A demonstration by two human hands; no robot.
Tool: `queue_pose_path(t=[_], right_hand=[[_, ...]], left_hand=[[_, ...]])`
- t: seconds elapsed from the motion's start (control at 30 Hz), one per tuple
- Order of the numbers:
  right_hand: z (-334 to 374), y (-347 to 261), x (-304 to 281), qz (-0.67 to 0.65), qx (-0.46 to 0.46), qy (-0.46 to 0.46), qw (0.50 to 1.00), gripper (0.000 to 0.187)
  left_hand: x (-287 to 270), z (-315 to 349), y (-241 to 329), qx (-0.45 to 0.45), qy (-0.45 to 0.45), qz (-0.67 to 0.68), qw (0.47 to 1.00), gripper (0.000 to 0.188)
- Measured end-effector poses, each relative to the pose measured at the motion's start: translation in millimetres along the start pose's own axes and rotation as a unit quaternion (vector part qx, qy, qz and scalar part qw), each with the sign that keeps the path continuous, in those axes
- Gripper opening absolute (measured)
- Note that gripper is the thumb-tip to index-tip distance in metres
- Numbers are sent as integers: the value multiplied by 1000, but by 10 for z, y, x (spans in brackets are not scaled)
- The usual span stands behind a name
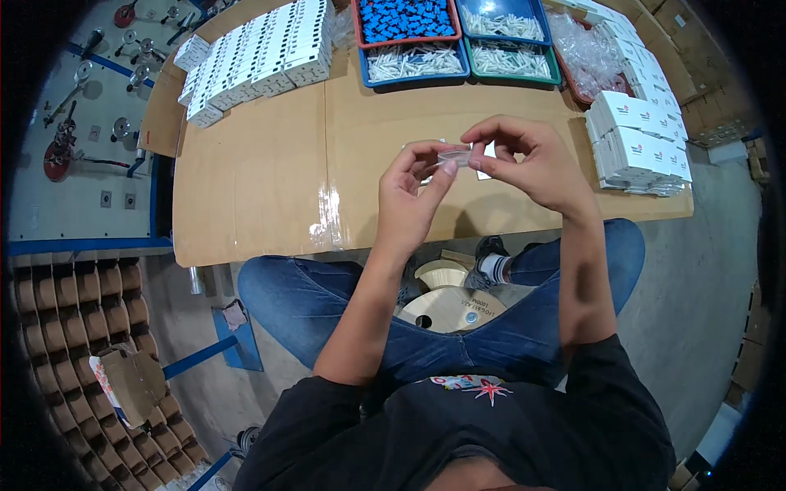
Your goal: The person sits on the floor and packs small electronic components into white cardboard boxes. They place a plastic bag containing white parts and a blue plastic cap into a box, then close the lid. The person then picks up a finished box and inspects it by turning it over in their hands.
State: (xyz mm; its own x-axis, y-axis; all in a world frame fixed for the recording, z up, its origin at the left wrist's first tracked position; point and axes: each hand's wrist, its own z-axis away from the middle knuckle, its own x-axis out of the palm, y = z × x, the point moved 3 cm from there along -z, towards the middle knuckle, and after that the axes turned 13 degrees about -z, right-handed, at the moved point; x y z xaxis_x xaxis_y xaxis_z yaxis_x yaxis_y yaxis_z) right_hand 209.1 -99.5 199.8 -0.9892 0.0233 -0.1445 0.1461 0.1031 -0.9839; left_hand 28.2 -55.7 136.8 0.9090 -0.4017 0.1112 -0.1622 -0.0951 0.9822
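Between my two hands, above the cardboard-covered table (262, 180), is a small clear plastic bag (455, 155). My left hand (409, 188) pinches its left end between thumb and fingers. On the right end, the thumb and fingertips of my right hand (536, 159) are closed. Whether anything lies inside the bag is too small to tell. Just behind my fingers a white flat piece (486, 162) shows on the table, partly covered by the right hand.
Along the back stand a red tray of blue parts (407, 20), blue trays (413, 65) and a green tray (514, 65) of white sticks. Clear bags (583, 53) fill a tray beside them. White boxes stack left (262, 57) and right (639, 147). A reel (452, 309) sits below.
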Motion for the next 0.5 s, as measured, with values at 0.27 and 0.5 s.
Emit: queue_pose_path(t=[0.27, 0.5], right_hand=[[-50, 133, 48, -31, 30, 21, 999, 17], [-69, 173, 125, -71, 24, 24, 997, 15]], left_hand=[[-115, 2, -22, 0, 32, 12, 999, 17], [-117, 9, -25, -2, 34, 20, 999, 18]])
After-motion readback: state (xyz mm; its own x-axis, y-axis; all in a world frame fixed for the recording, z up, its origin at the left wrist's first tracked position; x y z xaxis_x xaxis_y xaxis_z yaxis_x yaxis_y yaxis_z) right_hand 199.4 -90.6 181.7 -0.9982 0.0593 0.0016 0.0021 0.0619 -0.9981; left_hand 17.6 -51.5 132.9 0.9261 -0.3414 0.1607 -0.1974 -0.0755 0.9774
